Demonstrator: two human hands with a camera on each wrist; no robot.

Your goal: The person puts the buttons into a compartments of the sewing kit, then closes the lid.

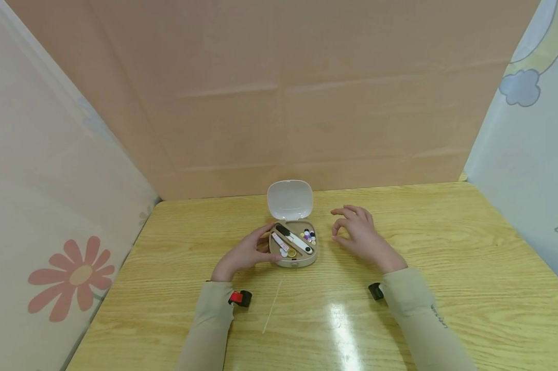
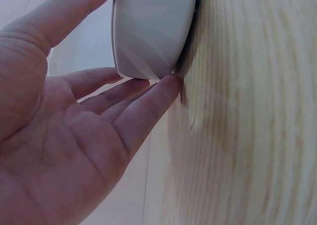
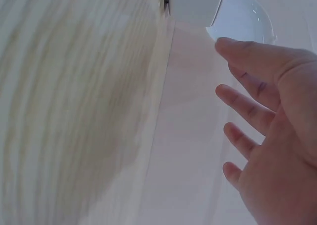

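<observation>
An open sewing kit box (image 1: 293, 263), beige with a clear raised lid (image 1: 290, 200), sits on the table. My left hand (image 1: 247, 255) grips its left side, thumb at the front corner and fingers behind. In the left wrist view, the left fingertips (image 2: 171, 81) touch the box's pale wall. Inside lie a white tool with a black end (image 1: 297, 239), a pink-and-white strip (image 1: 280, 242), a gold ring (image 1: 291, 253) and small buttons (image 1: 309, 236). To the right, my right hand (image 1: 359, 238) hovers with thumb and forefinger tips close together; I cannot tell whether they pinch something tiny.
A thin pale line (image 1: 273, 306) runs along the wooden table (image 1: 445, 247) in front of the box. An orange-brown backdrop (image 1: 279, 103) rises behind the table. Patterned white panels (image 1: 51, 180) stand at both sides.
</observation>
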